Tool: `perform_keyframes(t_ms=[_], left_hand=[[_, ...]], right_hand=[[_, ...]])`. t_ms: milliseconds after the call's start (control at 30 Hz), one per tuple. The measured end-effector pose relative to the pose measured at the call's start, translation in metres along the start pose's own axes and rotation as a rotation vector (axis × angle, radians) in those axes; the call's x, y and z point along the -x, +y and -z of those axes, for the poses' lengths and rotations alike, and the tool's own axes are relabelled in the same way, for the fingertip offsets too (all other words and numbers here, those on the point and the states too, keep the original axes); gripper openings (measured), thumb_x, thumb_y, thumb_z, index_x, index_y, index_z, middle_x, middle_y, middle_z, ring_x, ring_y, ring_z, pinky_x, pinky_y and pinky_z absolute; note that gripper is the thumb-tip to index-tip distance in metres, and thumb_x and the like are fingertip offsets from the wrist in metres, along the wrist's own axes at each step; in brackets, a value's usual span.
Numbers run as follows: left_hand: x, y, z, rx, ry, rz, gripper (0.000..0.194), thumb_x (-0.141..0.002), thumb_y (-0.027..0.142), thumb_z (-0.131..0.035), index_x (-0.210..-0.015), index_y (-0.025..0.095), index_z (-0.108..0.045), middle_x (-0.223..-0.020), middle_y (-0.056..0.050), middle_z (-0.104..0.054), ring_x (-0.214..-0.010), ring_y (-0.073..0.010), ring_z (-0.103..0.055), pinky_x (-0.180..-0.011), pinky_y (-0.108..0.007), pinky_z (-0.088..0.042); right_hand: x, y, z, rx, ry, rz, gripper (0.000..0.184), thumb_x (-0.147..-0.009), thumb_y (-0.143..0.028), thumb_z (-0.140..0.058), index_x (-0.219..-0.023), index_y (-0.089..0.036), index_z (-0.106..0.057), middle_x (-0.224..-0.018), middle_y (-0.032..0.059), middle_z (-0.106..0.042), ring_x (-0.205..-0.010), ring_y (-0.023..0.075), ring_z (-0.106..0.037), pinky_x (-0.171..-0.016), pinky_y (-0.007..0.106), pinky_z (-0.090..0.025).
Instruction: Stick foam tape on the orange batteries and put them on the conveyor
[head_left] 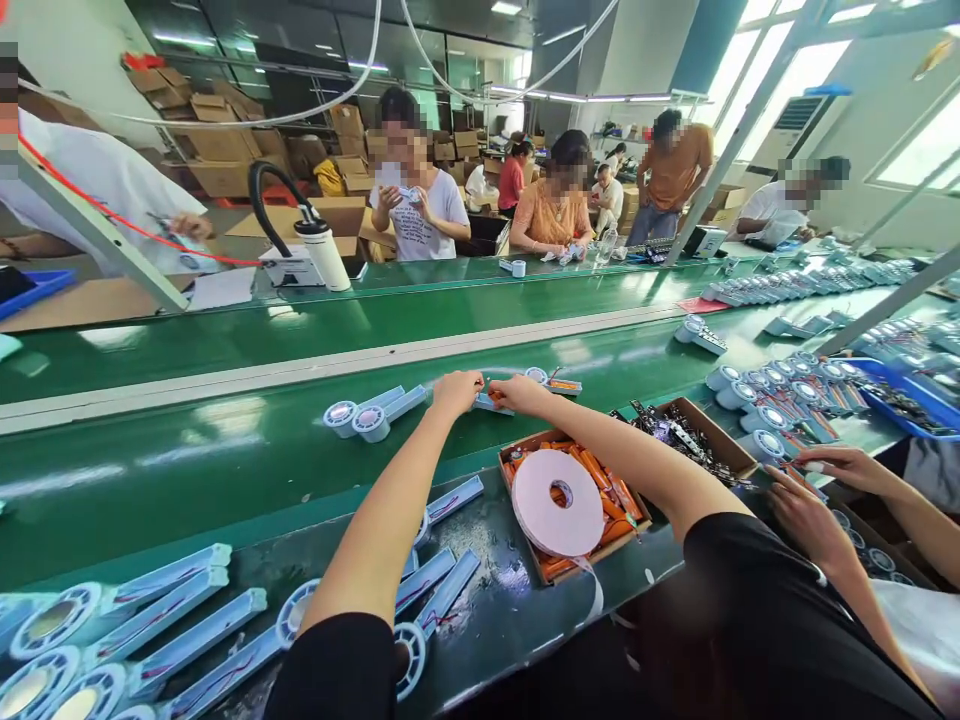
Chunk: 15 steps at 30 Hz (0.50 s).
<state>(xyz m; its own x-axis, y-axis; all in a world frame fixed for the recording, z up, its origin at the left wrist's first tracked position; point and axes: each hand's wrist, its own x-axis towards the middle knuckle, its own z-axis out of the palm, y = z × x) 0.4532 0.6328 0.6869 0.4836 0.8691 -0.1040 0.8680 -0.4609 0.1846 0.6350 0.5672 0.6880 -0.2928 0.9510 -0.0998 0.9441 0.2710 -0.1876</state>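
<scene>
Blue unit [486, 404]: between left hand [458, 391] and right hand [523, 395], long axis roughly crosswise; both hands narrowed, grip unclear.

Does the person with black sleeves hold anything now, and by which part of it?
The left hand and right hand are close together at a light-blue housing, but whether they hold it, or by which part, cannot be told.

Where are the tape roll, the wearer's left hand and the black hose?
Tape roll [535, 505], head view: pale flat face, left of its hole.
Left hand [454, 393], head view: back of the hand.
Black hose [254, 192], head view: left side of its bend.
</scene>
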Motion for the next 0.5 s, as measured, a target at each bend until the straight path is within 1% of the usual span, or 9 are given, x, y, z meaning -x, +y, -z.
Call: perform_keyframes(t_ms=[133, 233, 300, 367, 433, 500], left_hand=[[0.000, 0.011, -0.003, -0.004, 0.021, 0.023, 0.037, -0.103, 0.038, -0.044, -0.120, 0.030, -0.076, -0.123, -0.014, -0.076, -0.112, -0.0320, -0.072, -0.090, -0.039, -0.054], [-0.003, 0.013, -0.003, -0.002, 0.020, 0.022, 0.037, -0.102, 0.037, -0.044, -0.120, 0.032, -0.076, -0.122, -0.013, -0.077, -0.111, -0.0311, -0.073, -0.089, -0.038, -0.055], [-0.005, 0.013, -0.002, 0.002, 0.022, 0.015, 0.037, -0.102, 0.037, -0.044, -0.120, 0.033, -0.075, -0.122, -0.012, -0.077, -0.111, -0.0308, -0.073, -0.088, -0.037, -0.055], [-0.006, 0.012, -0.001, 0.004, 0.026, 0.006, 0.036, -0.101, 0.038, -0.045, -0.119, 0.033, -0.076, -0.121, -0.011, -0.077, -0.112, -0.0315, -0.072, -0.088, -0.038, -0.055], [-0.006, 0.013, 0.002, 0.006, 0.029, -0.004, 0.034, -0.100, 0.039, -0.047, -0.117, 0.033, -0.076, -0.121, -0.011, -0.077, -0.112, -0.0321, -0.072, -0.088, -0.038, -0.055], [-0.005, 0.016, 0.004, 0.010, 0.032, -0.013, 0.032, -0.100, 0.040, -0.050, -0.115, 0.034, -0.077, -0.120, -0.010, -0.078, -0.110, -0.0315, -0.073, -0.087, -0.037, -0.055]], right_hand=[[-0.001, -0.010, 0.003, 0.087, -0.067, 0.004, 0.034, -0.103, -0.041, -0.056, -0.129, -0.029, -0.073, -0.114, 0.0092, -0.080, -0.105, 0.0290, -0.076, -0.087, 0.036, -0.055], [-0.005, -0.016, 0.002, 0.126, -0.099, -0.013, 0.035, -0.101, -0.044, -0.057, -0.130, -0.030, -0.074, -0.118, 0.0116, -0.079, -0.107, 0.0325, -0.076, -0.087, 0.043, -0.058], [-0.008, -0.015, 0.001, 0.134, -0.105, -0.017, 0.037, -0.101, -0.044, -0.058, -0.130, -0.029, -0.075, -0.120, 0.0133, -0.079, -0.107, 0.0339, -0.076, -0.087, 0.045, -0.058], [-0.007, -0.010, 0.003, 0.122, -0.101, 0.005, 0.036, -0.102, -0.046, -0.058, -0.129, -0.031, -0.076, -0.120, 0.0110, -0.079, -0.108, 0.0308, -0.076, -0.088, 0.041, -0.058], [-0.004, -0.003, 0.008, 0.097, -0.079, 0.030, 0.032, -0.102, -0.046, -0.060, -0.127, -0.034, -0.077, -0.121, 0.0056, -0.080, -0.109, 0.0251, -0.076, -0.090, 0.032, -0.056], [0.000, 0.003, 0.013, 0.075, -0.034, 0.021, 0.031, -0.104, -0.042, -0.058, -0.127, -0.033, -0.078, -0.122, 0.0027, -0.080, -0.112, 0.0212, -0.075, -0.091, 0.025, -0.053]])
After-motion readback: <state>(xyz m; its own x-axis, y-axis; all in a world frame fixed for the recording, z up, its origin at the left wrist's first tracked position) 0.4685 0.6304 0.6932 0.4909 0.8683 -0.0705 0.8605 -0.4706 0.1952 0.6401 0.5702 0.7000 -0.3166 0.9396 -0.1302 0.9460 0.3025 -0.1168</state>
